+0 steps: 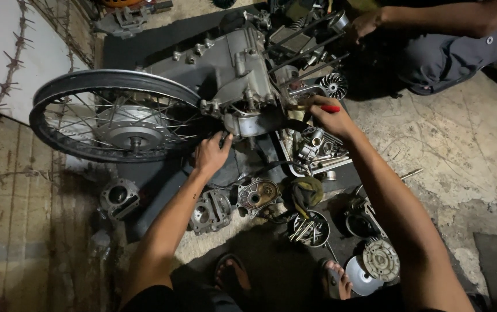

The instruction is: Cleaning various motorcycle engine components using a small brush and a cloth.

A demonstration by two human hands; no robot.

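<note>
Both hands on the grey engine case, floor workshop

Your left hand (212,155) rests open-fingered against the underside of the engine case (225,75), beside the spoked wheel (112,115); your right hand (329,118) clenches a red-handled tool (330,108) at the case's right end, above a tray of bolts (309,229).

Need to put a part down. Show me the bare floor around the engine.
Bare concrete lies right of the right hand, below the other person's knee. The brick strip under the wheel is bare too. Crowded: between the arms, cylinder parts, a bolt bowl and the engine near the left hand.
</note>
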